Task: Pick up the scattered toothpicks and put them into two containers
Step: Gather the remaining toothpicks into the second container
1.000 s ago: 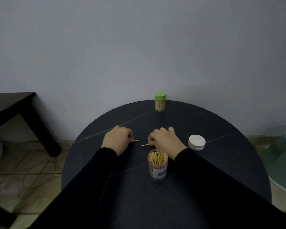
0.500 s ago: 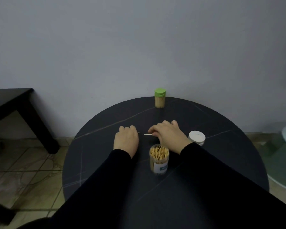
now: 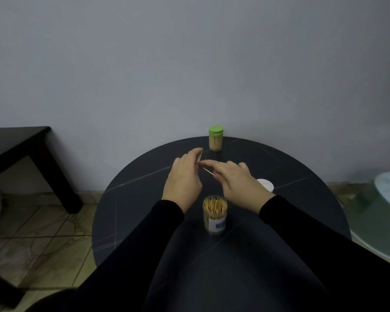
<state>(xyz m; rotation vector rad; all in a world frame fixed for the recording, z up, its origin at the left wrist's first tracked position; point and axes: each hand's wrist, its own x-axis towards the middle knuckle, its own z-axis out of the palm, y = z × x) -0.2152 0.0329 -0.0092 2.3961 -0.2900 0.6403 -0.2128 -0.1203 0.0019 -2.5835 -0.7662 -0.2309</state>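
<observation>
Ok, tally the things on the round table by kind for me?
Toothpick jars: 2, open jar, green-lidded jar
Loose lids: 1, white lid
Held toothpicks: 2, in left hand, in right hand
Total: 5

Open jar (image 3: 215, 214) of toothpicks stands upright on round dark bench (image 3: 302, 199), lid off. Both hands are raised just behind jar. Left hand (image 3: 183, 179) pinches a toothpick (image 3: 199, 156) w/ thumb & forefinger; right hand (image 3: 239, 180) pinches a second toothpick (image 3: 208, 171), fingertips of the two almost meeting. White lid (image 3: 266, 184) lies right of jar, partly hidden by right hand. Green-capped jar (image 3: 216, 138) stands well behind jar at bench's far edge.
</observation>
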